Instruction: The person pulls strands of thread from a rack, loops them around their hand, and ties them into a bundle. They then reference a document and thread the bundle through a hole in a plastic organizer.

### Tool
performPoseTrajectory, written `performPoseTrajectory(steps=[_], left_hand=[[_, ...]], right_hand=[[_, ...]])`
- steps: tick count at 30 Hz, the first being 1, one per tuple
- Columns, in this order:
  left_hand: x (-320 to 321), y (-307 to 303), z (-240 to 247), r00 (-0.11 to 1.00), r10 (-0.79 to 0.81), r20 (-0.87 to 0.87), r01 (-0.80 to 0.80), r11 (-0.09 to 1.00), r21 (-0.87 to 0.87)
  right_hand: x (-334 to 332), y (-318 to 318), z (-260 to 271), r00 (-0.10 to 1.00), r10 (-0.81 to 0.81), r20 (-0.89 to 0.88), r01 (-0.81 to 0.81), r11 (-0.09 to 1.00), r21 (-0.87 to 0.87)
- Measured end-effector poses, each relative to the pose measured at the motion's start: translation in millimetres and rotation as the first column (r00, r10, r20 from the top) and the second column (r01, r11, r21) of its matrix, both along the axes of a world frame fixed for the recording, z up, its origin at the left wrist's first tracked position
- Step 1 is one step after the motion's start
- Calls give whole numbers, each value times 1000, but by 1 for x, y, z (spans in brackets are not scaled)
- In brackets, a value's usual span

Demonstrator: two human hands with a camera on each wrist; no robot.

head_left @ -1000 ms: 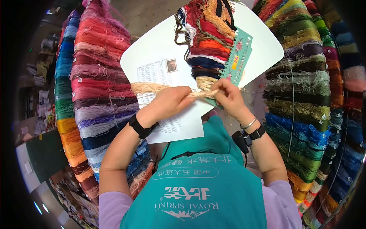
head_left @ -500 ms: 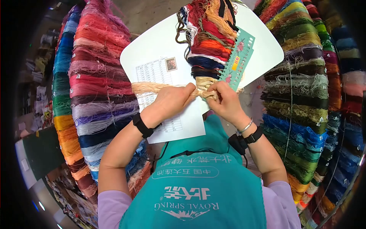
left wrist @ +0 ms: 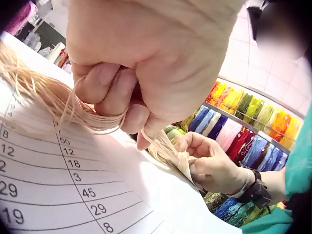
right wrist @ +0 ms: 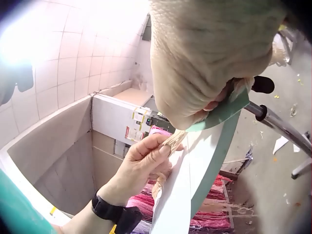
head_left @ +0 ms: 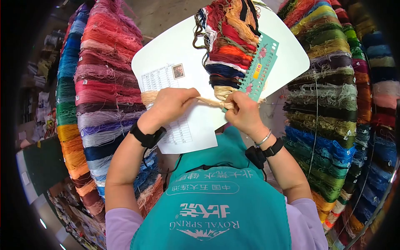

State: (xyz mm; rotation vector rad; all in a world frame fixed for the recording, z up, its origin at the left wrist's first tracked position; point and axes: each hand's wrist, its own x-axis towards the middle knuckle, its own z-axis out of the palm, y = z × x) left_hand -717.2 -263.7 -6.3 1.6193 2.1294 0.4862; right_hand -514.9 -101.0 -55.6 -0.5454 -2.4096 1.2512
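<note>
A person is holding a beige thread bundle [head_left: 210,101] taut between both hands over a white worktop [head_left: 166,50]. The left hand [head_left: 171,104] is clenching its loose length above a printed sheet [head_left: 183,133]. The right hand [head_left: 243,112] is pinching the other end against the lower edge of a green thread card [head_left: 261,58]. The bundle is apparently being fastened to the card, and snugging it would call for steady tension.

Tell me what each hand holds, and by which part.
Both hold the beige thread bundle: the left hand grips its loose length, the right hand pinches it at the green card.
</note>
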Motion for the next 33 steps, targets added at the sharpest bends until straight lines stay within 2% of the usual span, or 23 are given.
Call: performPoseTrajectory(steps=[4, 6, 8, 11, 15, 18, 21, 26, 33], left_hand=[[1, -5, 7, 995, 66, 76, -63, 997, -38], [-1, -6, -8, 999, 43, 15, -44, 999, 6], [6, 0, -3, 997, 39, -61, -37, 999, 33], [31, 11, 9, 988, 42, -147, -37, 998, 43], [48, 20, -20, 987, -25, -161, 43, 993, 108], [55, 29, -26, 995, 28, -99, -16, 994, 111], [53, 33, -28, 998, -4, -55, 10, 995, 95], [45, 33, -26, 999, -26, 23, 26, 999, -28], [49, 36, -25, 999, -20, 27, 22, 997, -69]], right_hand=[[0, 1, -4, 1000, 19, -6, -19, 999, 35], [-1, 1, -3, 999, 34, -9, -34, 999, -29], [1, 5, 3, 999, 53, 15, -50, 989, -140], [1, 5, 3, 999, 41, -14, -43, 985, -168], [4, 7, 2, 999, 41, 9, -39, 989, -145], [5, 8, 2, 999, 40, 6, -39, 989, -144], [6, 10, 0, 999, 44, 5, -42, 987, -152], [7, 9, 10, 993, 115, 18, -110, 978, -178], [4, 4, -1, 998, 66, -10, -66, 998, -13]])
